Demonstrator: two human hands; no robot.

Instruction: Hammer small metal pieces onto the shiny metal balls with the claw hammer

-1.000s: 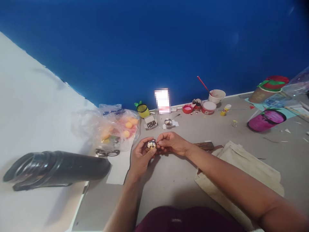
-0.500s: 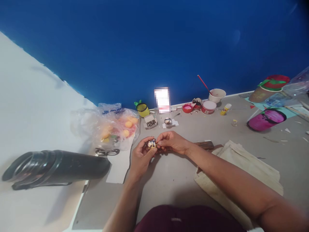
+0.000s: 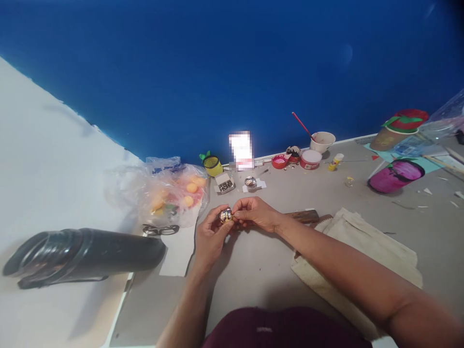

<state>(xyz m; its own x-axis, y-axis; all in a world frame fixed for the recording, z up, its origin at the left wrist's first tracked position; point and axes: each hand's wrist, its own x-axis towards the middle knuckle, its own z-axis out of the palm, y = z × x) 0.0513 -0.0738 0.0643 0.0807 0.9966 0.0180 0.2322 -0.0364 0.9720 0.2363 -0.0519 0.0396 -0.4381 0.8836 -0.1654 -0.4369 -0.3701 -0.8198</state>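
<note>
My left hand (image 3: pixel 213 231) holds a small ball (image 3: pixel 226 215) between thumb and fingers. Shiny silver domed heads, like thumbtacks, cover much of the ball, and yellow shows along its lower part. The fingers of my right hand (image 3: pixel 255 214) are pinched together against the ball's right side; whatever is between them is too small to make out. Beyond my hands stands an open small box (image 3: pixel 224 184) full of silver pieces like those on the ball. Beside it, a second silver ball (image 3: pixel 250 181) rests on a piece of white card.
At left are a plastic bag (image 3: pixel 174 188) with orange balls, eyeglasses (image 3: pixel 161 230) and a dark bottle (image 3: pixel 108 249). Along the wall stand a yellow cup (image 3: pixel 213 166), red paint tubs (image 3: pixel 310 159) and a bowl (image 3: pixel 322 142). A cloth (image 3: pixel 357 241) lies under my right forearm; a pink cup (image 3: pixel 397 177) lies farther right.
The view has shifted slightly, so the things at right sit a little farther left. Both hands stay at the ball, with my right fingers still pinched at its side.
</note>
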